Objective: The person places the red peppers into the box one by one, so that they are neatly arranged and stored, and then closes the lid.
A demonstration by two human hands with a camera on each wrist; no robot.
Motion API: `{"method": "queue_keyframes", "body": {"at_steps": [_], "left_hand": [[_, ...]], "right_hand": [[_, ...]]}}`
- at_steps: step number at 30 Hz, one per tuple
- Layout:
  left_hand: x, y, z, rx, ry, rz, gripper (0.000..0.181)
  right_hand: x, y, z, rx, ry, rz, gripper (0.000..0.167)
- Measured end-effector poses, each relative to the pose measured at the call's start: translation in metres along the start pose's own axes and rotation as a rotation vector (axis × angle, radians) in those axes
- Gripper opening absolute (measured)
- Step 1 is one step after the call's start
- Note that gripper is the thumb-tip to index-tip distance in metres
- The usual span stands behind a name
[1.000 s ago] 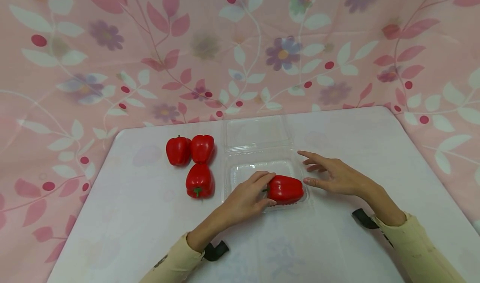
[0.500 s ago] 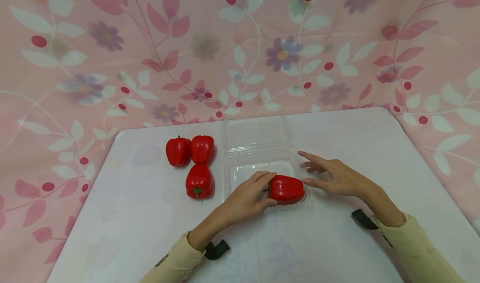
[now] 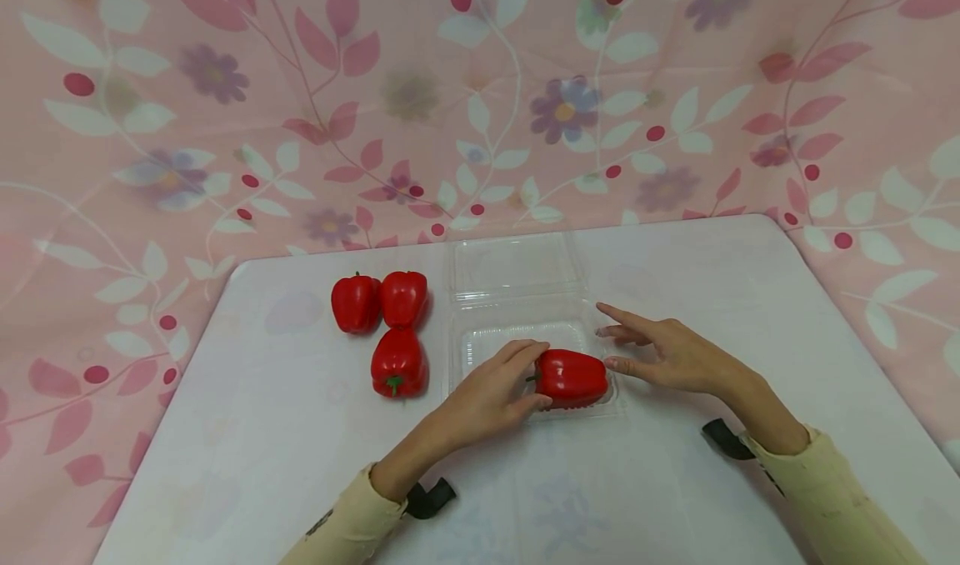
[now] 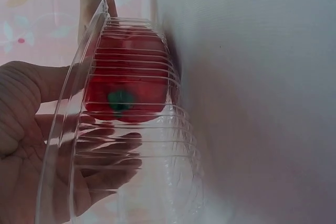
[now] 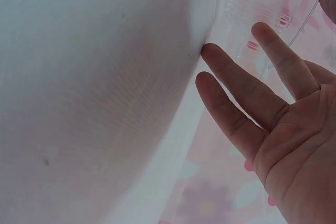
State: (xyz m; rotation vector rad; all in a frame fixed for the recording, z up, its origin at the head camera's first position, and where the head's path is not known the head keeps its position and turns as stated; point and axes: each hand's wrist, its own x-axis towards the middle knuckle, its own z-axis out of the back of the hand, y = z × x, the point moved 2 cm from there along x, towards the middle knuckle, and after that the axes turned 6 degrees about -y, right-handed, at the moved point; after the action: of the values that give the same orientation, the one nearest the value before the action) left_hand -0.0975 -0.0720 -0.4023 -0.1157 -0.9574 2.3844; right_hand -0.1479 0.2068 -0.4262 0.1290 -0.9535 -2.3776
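We see one red pepper (image 3: 572, 379) lying on its side in the near right part of the clear container (image 3: 517, 332), and three loose peppers (image 3: 398, 363) together on the tabletop (image 3: 652, 482) to the container's left. The container's lid (image 3: 517, 265) lies folded back behind it. We judge the work at an early point: one pepper is inside, three are outside, and the lid is not closed.

The left hand (image 3: 487, 394) reaches over the container's near left side, fingers and thumb curved round the pepper's stem end, which we read as a grip. The right hand (image 3: 675, 352) hangs at the container's right edge, fingers extended and holding nothing; we cannot tell whether its thumb touches the pepper.

The left hand hides the container's near left corner, and the transparent walls are hard to trace. Through the container's side, the left wrist view shows the green stem, blurred. In the right wrist view, the pepper and thumb are cut off by the frame.
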Motion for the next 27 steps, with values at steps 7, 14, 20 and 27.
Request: {"method": "queue_keyframes", "body": {"at_steps": [7,14,20,27], "left_hand": [[-0.004,0.002,0.005,0.0,-0.008,-0.02,0.065],[-0.007,0.003,0.011,0.016,-0.024,-0.017,0.065],[-0.01,0.006,0.017,0.021,-0.042,0.011,0.068],[-0.014,0.009,0.027,-0.005,-0.072,0.036,0.065]], "right_hand": [[-0.001,0.001,-0.001,-0.018,-0.02,0.012,0.079],[0.0,0.002,-0.002,-0.025,-0.019,0.008,0.079],[0.0,0.002,-0.002,-0.039,-0.017,0.002,0.08],[0.001,0.003,-0.002,-0.043,-0.014,0.001,0.08]]}}
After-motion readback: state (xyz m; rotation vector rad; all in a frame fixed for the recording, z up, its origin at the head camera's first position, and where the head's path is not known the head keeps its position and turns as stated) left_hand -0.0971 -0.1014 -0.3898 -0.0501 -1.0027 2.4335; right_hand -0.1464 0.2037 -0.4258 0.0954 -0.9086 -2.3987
